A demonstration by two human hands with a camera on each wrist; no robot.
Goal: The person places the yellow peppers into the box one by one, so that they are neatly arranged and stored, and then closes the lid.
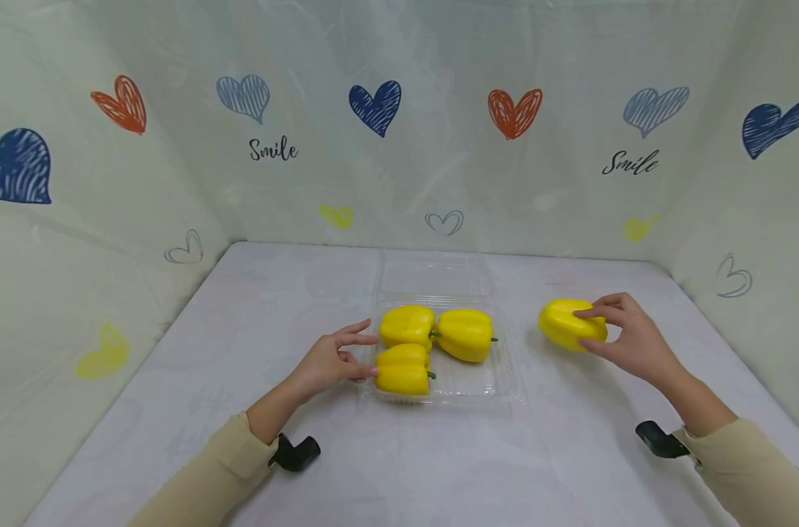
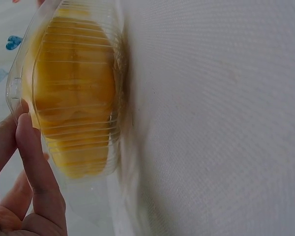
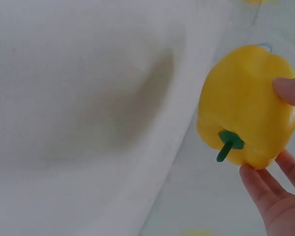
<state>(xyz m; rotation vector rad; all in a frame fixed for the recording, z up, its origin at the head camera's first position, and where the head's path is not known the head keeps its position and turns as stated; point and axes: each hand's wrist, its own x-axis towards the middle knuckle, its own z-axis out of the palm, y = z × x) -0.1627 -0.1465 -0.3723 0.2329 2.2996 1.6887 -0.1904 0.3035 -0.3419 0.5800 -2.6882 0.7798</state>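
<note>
My right hand (image 1: pixel 636 338) grips a yellow bell pepper (image 1: pixel 562 324) between thumb and fingers, to the right of a clear plastic clamshell container (image 1: pixel 478 384). Its green stem (image 3: pixel 231 141) shows in the right wrist view, and a shadow falls on the table below it. Three more yellow bell peppers lie in the container: one at back left (image 1: pixel 407 323), one at right (image 1: pixel 466 333) and one at front left (image 1: pixel 399 379). With thumb and finger, my left hand (image 1: pixel 329 364) pinches the container's left rim (image 2: pixel 14 91).
The container's lid (image 1: pixel 433 277) is folded back toward the rear of the white-covered table (image 1: pixel 274 293). Pale sheeting (image 1: pixel 439 176) printed with hearts and "Smile" encloses the back and both sides. A black wrist device (image 1: pixel 295 452) sits at each sleeve cuff.
</note>
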